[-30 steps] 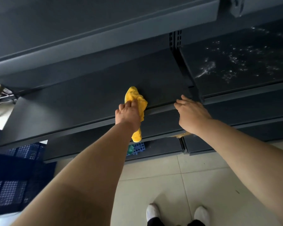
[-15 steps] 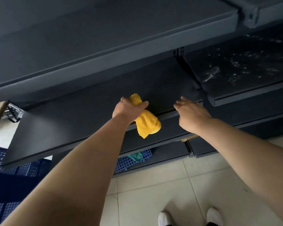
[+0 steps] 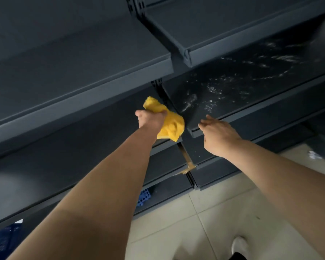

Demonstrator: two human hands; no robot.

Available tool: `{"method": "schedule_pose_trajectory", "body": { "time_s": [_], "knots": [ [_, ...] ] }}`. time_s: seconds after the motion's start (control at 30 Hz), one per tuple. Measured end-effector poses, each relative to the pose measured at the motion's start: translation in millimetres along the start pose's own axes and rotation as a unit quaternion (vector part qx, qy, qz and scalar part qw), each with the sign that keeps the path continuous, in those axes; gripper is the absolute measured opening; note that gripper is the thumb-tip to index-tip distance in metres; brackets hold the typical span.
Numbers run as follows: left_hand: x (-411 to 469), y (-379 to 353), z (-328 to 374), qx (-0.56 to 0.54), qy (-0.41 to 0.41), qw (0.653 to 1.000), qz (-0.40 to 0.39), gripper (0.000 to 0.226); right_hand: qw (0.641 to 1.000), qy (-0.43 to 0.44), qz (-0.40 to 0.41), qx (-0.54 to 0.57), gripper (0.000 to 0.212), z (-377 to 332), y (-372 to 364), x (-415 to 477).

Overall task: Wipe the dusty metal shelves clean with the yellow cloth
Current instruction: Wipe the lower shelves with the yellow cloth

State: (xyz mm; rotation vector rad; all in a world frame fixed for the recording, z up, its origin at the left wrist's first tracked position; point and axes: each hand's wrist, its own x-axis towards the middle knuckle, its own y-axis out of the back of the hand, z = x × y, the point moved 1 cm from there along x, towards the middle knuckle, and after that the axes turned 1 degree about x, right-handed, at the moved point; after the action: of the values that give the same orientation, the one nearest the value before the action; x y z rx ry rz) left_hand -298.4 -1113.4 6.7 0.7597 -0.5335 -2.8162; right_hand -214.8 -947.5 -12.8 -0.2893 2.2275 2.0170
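Observation:
My left hand (image 3: 150, 120) grips the bunched yellow cloth (image 3: 172, 126) at the right end of the dark left-hand metal shelf (image 3: 101, 132), beside the slotted upright (image 3: 157, 87). Just to the right lies the dusty shelf (image 3: 233, 87), speckled with white dust and smears. My right hand (image 3: 219, 135) hovers over that shelf's front left corner with its fingers spread and holding nothing.
An upper shelf (image 3: 83, 59) overhangs the left shelf, and another (image 3: 233, 30) overhangs the dusty one. Lower shelves joined with brown tape (image 3: 188, 166) sit below. Blue plastic crates (image 3: 144, 198) lie under the shelving. Tiled floor (image 3: 214, 222), my white shoe (image 3: 239, 244) and a white scrap (image 3: 312, 154) are below.
My left hand has carried the cloth to the right end of the left shelf. My right hand has shifted onto the dusty shelf's corner. The view has moved right and nearer.

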Motion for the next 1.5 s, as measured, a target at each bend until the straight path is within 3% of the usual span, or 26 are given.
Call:
{"method": "schedule_pose_trajectory", "body": {
  "time_s": [0.13,0.23,0.33,0.43,0.5,0.6,0.7,0.77,0.87,1.2,1.5],
  "knots": [
    [4,-35,14,-0.055,-0.058,0.994,0.07,0.078,1.0,0.009,0.0,-0.002,0.036,33,4,11],
    [1,-62,9,0.138,-0.071,0.988,-0.002,0.087,1.0,0.013,-0.002,-0.008,0.042,55,3,20],
    [0,-83,-5,0.314,-0.049,0.945,-0.076,0.094,1.0,0.014,-0.005,-0.009,0.043,71,2,28],
    [-2,-89,-2,0.337,-0.095,0.937,-0.001,0.1,1.0,0.022,-0.002,-0.014,0.044,84,3,35],
    [2,-92,-2,0.328,-0.164,0.93,-0.026,0.094,1.0,0.026,0.002,-0.014,0.044,91,4,40],
    [2,-100,-8,0.436,-0.266,0.857,-0.074,0.071,0.999,0.032,0.006,-0.008,0.044,103,5,46],
    [4,-113,-12,0.507,-0.334,0.794,-0.024,0.06,1.0,0.03,-0.002,-0.007,0.045,119,3,49],
    [7,-120,-11,0.496,-0.33,0.804,-0.009,0.052,1.0,0.029,-0.006,-0.005,0.046,129,-1,53],
    [17,-127,-12,0.435,-0.296,0.85,0.004,0.04,0.999,0.031,0.004,0.009,0.05,143,-2,60],
    [77,-147,2,0.36,-0.255,0.893,0.088,0.044,0.995,0.031,0.083,0.051,0.042,166,-12,89],
    [142,-149,31,0.342,-0.224,0.905,0.114,0.046,0.993,-0.006,0.115,0.04,0.038,175,-15,121]
  ]
}}
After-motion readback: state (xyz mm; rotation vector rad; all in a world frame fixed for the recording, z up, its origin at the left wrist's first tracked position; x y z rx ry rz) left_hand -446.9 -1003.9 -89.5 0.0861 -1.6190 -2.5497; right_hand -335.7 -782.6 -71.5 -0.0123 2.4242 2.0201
